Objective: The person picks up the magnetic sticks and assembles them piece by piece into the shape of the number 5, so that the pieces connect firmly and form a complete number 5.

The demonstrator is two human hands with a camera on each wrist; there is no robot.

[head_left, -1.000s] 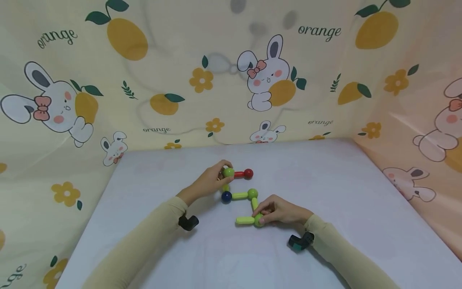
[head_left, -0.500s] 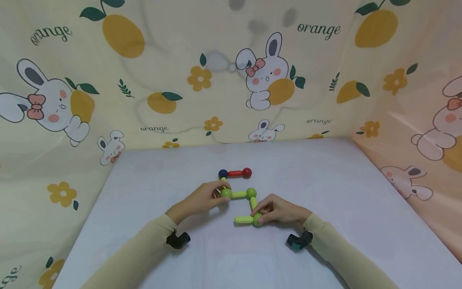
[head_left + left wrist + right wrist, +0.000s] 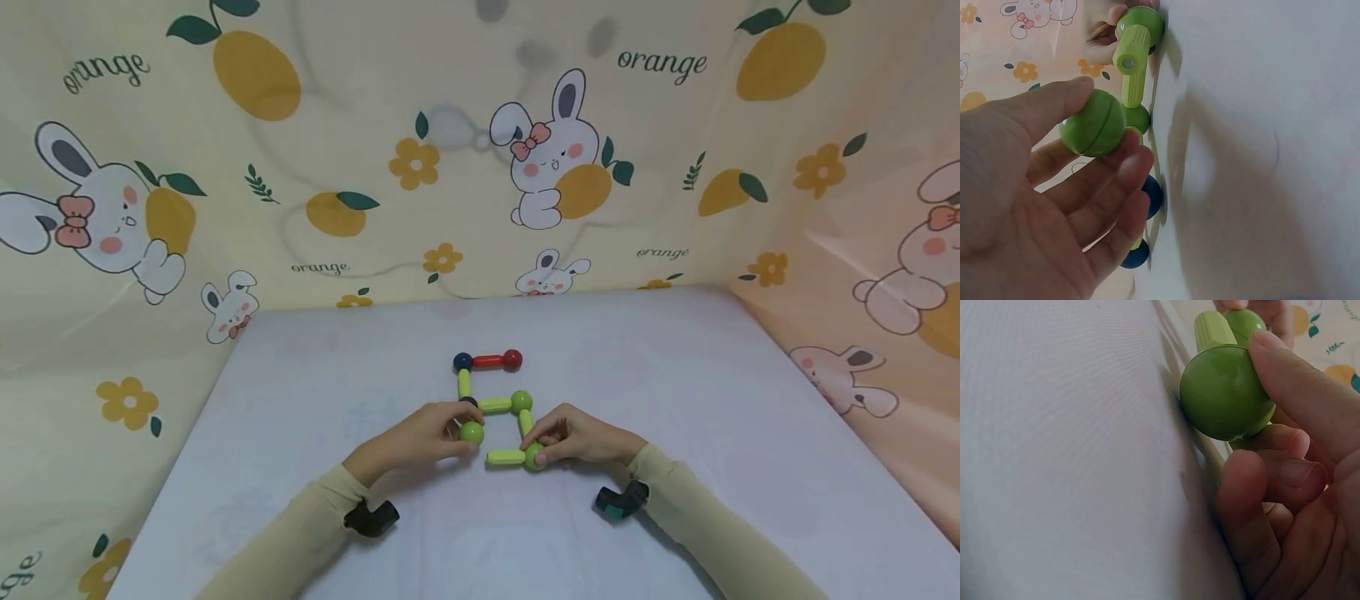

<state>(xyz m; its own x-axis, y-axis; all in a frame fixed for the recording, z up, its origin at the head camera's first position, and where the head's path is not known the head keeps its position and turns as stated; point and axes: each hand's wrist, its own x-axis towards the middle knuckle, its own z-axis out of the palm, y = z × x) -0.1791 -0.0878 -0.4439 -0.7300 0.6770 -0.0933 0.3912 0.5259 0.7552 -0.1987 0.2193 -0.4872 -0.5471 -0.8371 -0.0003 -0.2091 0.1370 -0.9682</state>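
Between thumb and fingers, my left hand (image 3: pixel 420 435) pinches a loose green ball (image 3: pixel 1093 123) just left of the free end of a light green rod (image 3: pixel 506 457). My right hand (image 3: pixel 588 437) grips another green ball (image 3: pixel 1225 394), the corner from which that rod sticks out. The joined rods and balls zigzag away over the table: a light green rod (image 3: pixel 526 422), a green ball (image 3: pixel 521 401), a rod (image 3: pixel 495 406), a navy ball (image 3: pixel 1154 197) partly behind my left fingers, then a rod (image 3: pixel 464 384) up to a second navy ball (image 3: pixel 462 362).
From the far navy ball a red rod (image 3: pixel 488 361) runs right to a red ball (image 3: pixel 512 359). Everything lies on a white-covered table (image 3: pixel 675 375). A printed cloth (image 3: pixel 450 208) with rabbits and oranges rises behind and at the sides.
My left hand has come from the far corner of the chain toward me, carrying the green ball past the nearer navy ball. The far navy ball is uncovered. My right hand stays put.
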